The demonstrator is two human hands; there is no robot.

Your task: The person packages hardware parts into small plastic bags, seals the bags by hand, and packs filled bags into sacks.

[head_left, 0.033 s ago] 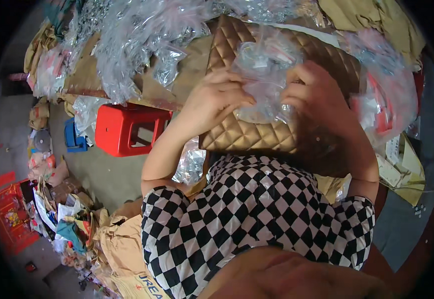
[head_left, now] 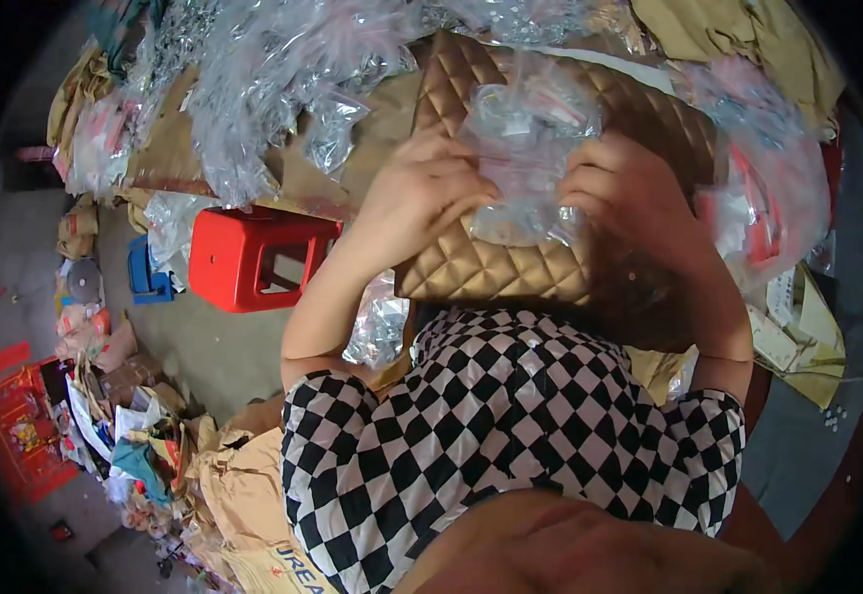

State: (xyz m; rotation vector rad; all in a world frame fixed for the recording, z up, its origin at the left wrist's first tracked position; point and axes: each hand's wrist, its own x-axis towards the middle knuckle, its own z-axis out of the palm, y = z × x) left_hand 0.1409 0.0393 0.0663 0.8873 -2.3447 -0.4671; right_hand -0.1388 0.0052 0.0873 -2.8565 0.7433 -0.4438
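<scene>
A clear plastic zip bag [head_left: 522, 180] is stretched between my two hands above a bronze quilted pad [head_left: 510, 269]. My left hand [head_left: 433, 190] pinches its left side between thumb and fingers. My right hand [head_left: 614, 181] has its fingers curled closed on the right side. The bag's lower part looks rounded, with something pale or clear inside that I cannot make out. Just beyond my hands, more clear bags with reddish zip strips [head_left: 530, 107] lie on the pad and partly overlap the held one.
A large heap of filled clear bags [head_left: 273, 89] covers the table's far left. More bags with red strips [head_left: 763, 213] lie at the right. A red plastic stool [head_left: 238, 259] stands on the floor at the left, near paper sacks [head_left: 248, 480] and piled clutter.
My left hand has shifted slightly left. The fingers of my right hand have come down and closed more on the bag's edge.
</scene>
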